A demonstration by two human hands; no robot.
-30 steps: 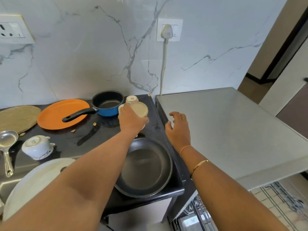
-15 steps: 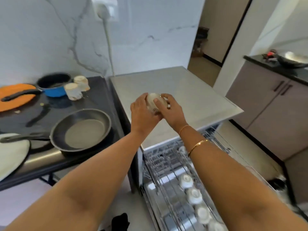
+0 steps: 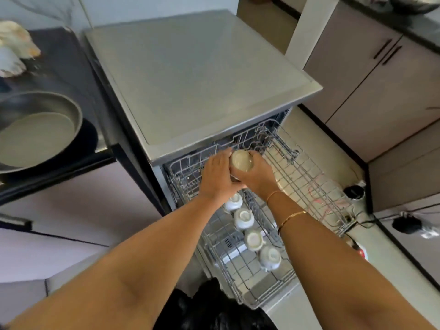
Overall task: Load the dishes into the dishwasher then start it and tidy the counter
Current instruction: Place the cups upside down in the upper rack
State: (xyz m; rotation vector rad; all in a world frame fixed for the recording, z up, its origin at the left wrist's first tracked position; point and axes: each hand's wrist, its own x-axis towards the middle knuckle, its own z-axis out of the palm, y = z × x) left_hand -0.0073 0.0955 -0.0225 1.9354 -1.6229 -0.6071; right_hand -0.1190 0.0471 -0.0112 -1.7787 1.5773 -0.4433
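Observation:
A cream cup [image 3: 242,160] is held upside down between both my hands, just above the back of the pulled-out upper rack [image 3: 307,167] of the dishwasher [image 3: 190,75]. My left hand [image 3: 217,177] grips its left side and my right hand [image 3: 258,177] wraps its right side. A row of several white cups [image 3: 242,219] stands inverted in the rack below my wrists. On the dark counter [image 3: 69,75] at the left lie a grey frying pan [image 3: 35,129] and two more cups [image 3: 14,48], blurred.
Beige cabinets [image 3: 371,75] with dark handles stand at the right, and a black cable with a plug [image 3: 404,223] lies on the floor beside them. A black garment [image 3: 214,310] fills the bottom centre. The dishwasher's grey top is bare.
Both hands have carried the cup from above the dishwasher's top down and forward over the upper rack. My view has tilted down and right, so most of the counter has left the frame.

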